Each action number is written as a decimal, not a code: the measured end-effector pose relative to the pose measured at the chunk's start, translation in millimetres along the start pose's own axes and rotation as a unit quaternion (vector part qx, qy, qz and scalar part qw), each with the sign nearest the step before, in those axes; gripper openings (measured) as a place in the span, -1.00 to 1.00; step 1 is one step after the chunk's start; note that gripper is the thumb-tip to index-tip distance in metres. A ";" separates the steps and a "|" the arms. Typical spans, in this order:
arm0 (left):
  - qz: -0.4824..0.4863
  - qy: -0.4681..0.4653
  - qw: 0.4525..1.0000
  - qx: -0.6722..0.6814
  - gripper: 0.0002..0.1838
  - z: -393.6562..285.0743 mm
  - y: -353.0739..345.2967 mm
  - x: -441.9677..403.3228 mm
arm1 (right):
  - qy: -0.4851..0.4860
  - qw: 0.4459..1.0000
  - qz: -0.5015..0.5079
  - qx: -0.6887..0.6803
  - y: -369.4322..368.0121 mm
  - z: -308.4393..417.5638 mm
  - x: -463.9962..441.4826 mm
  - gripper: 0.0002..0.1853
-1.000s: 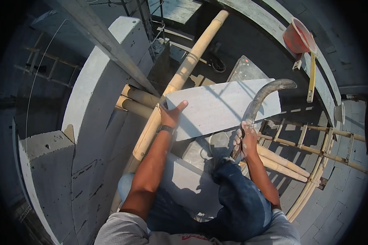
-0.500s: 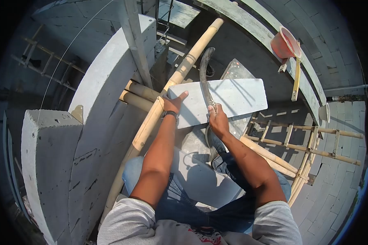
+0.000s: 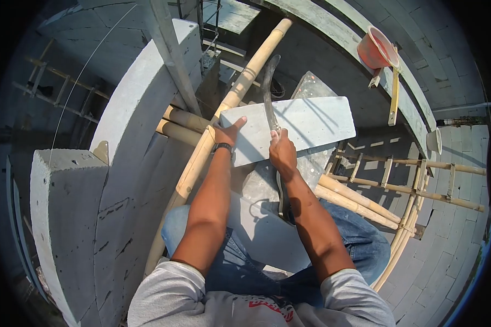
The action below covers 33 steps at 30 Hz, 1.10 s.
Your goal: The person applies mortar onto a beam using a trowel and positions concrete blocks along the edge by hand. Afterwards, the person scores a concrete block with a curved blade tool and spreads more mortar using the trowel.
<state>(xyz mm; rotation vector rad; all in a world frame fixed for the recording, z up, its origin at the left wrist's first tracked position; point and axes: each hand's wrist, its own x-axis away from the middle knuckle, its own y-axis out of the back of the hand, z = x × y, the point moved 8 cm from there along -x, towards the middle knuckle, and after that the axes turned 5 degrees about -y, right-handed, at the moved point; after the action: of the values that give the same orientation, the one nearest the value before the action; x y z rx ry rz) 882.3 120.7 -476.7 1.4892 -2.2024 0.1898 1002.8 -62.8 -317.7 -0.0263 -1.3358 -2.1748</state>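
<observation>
A pale aerated-concrete block (image 3: pixel 313 121) lies at a slant in front of me. My left hand (image 3: pixel 227 134) grips its left end, thumb on the top face and fingers over the far edge, partly hidden. Closed around a dark, curved tool that looks like a bow saw (image 3: pixel 268 90), my right hand (image 3: pixel 283 151) is at the block's near edge. The saw frame crosses the block and continues below my hand towards my lap; its blade cannot be made out. Beneath the block is a grey speckled slab (image 3: pixel 311 84).
A bamboo pole (image 3: pixel 256 65) runs past my left hand. Tall block walling (image 3: pixel 136 92) stands at left. A reddish bucket (image 3: pixel 372 49) sits on a ledge at upper right, beside a yellow level-like bar (image 3: pixel 394 101). Another pale block (image 3: pixel 264 234) lies near my legs.
The view has shifted slightly, moving the scene up and left. My right forearm has swung inward to the left, with the saw still in hand. My left hand keeps its hold on the block.
</observation>
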 end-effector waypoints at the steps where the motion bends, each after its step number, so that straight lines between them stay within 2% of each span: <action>1: -0.029 -0.012 0.999 -0.011 0.13 -3.5 1.9 2.9 | 0.012 0.999 -0.028 -0.031 6.2 1.9 9.7 -0.62; 2: -0.060 -0.020 0.998 -0.022 0.09 -4.0 6.4 7.6 | 0.023 0.997 -0.053 -0.060 9.5 0.8 19.4 -0.62; 4: -0.058 -0.008 0.998 -0.028 0.12 -3.7 8.3 9.6 | 0.027 0.993 -0.081 -0.079 4.7 -9.4 32.7 -0.61; 6: -0.034 -0.001 0.999 -0.019 0.15 -1.6 3.3 3.6 | 0.008 0.998 -0.050 -0.044 -6.2 -23.0 33.8 -0.61; 8: 0.012 0.008 1.000 0.005 0.19 13.2 -2.8 -6.2 | -0.040 0.997 0.044 0.044 -20.0 -41.9 30.6 -0.62; 9: 0.010 0.018 1.000 0.002 0.22 11.7 -1.3 -2.2 | -0.039 0.998 0.040 0.036 -16.5 -40.9 32.5 -0.64; 12: -0.045 -0.009 0.997 -0.059 0.15 3.8 5.3 0.0 | -0.041 0.998 -0.017 -0.043 -6.2 -41.2 55.8 -0.63; 15: -0.011 -0.001 0.998 -0.055 0.26 16.0 1.6 -7.2 | -0.008 0.989 -0.085 -0.118 1.6 -44.6 78.2 -0.62; 18: 0.001 0.020 1.000 -0.021 0.31 -3.0 2.7 9.5 | -0.030 0.999 0.025 0.029 -19.0 -65.2 62.7 -0.65; 19: -0.020 0.034 0.998 -0.056 0.30 -5.6 5.8 11.6 | -0.026 0.999 0.023 0.017 -13.3 -64.1 64.0 -0.66; 22: -0.013 0.019 0.999 -0.046 0.32 5.1 2.1 1.3 | -0.055 0.997 -0.018 -0.057 7.9 -48.0 78.8 -0.62; 25: -0.015 0.011 0.998 -0.059 0.34 3.7 3.0 0.3 | -0.012 0.987 -0.090 -0.133 7.9 -42.8 83.6 -0.62; 28: -0.004 0.028 0.998 -0.049 0.36 -13.9 7.6 19.2 | -0.040 0.998 0.019 0.040 -22.8 -71.3 67.5 -0.68; 30: -0.004 0.009 0.997 -0.074 0.41 13.1 1.9 -7.4 | -0.033 0.999 -0.010 0.011 -10.3 -60.0 65.0 -0.69; 32: -0.023 -0.006 0.997 -0.070 0.32 5.0 3.6 -0.6 | -0.026 0.998 -0.044 -0.041 3.4 -43.9 71.1 -0.67; 33: -0.012 0.001 0.998 -0.054 0.31 12.6 3.8 -3.9 | 0.014 0.992 -0.092 -0.081 9.1 -34.4 68.7 -0.66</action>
<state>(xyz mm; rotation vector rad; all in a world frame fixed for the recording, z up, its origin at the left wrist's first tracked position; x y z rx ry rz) 876.2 120.8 -489.0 1.4554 -2.1569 0.0629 959.5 -125.9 -306.4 0.0658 -1.1840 -2.4249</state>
